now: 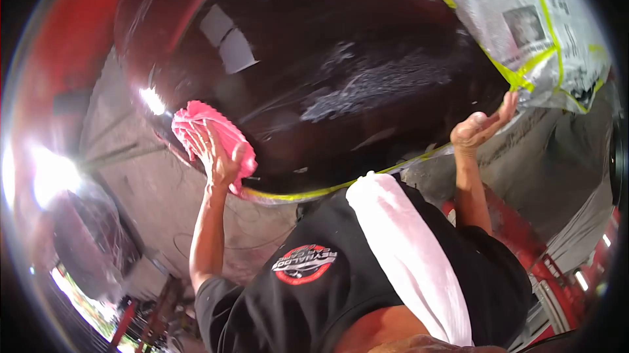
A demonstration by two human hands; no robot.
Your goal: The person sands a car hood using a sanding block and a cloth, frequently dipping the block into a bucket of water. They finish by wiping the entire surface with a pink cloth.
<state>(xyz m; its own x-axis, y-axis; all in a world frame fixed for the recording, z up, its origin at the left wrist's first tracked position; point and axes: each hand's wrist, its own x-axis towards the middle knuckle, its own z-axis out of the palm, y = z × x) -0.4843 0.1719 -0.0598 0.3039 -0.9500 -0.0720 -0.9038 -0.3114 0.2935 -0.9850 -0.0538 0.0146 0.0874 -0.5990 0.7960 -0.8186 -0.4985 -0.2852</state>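
My left hand [219, 156] lies over a pink microfiber cloth [196, 119], holding it against a glossy dark car panel [288, 137]. The fingers are spread on the bunched cloth, near the panel's lower left edge. Whitish, streaky residue [373, 88] marks the middle of the panel. At the right edge, my right hand [478, 129] is raised with its fingers stretched out and nothing in them. Its fingertips overlap the yellow-green tape [521, 79] at the corner of the plastic masking sheet [498, 6].
Yellow-green tape [295, 196] runs along the panel's near edge, close to my black shirt [308, 300]. A white towel [409, 241] hangs over my right shoulder. Red metal equipment [557, 281] stands at the lower right. A plastic-wrapped object [92, 235] is at the left, above the concrete floor [151, 202].
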